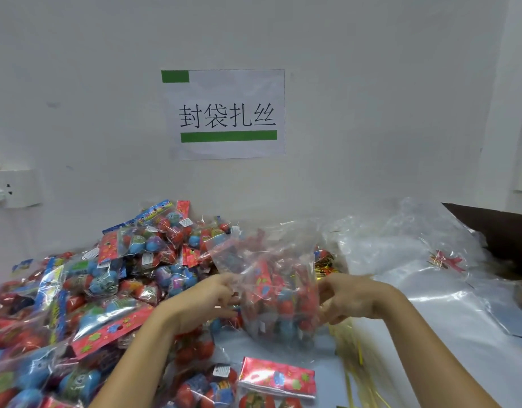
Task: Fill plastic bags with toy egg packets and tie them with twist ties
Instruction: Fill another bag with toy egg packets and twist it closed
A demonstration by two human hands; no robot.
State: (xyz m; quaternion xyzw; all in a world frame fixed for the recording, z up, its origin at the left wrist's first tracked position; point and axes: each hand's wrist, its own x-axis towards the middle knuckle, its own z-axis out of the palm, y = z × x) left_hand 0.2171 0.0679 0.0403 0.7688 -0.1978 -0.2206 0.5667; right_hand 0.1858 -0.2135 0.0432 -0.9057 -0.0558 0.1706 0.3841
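Note:
A clear plastic bag stands in the middle of the table, holding several toy egg packets with red and blue eggs. My left hand grips the bag's left side and my right hand grips its right side, fingers curled into the plastic. The bag's open top sticks up loose above both hands. A big heap of toy egg packets covers the table's left half. One packet with a red header card lies at the front. Gold twist ties lie scattered in front of my right forearm.
A stack of empty clear bags lies at the right, with a small bundle of red and gold ties on it. A dark cardboard box stands at the far right. On the wall behind the table hangs a paper sign.

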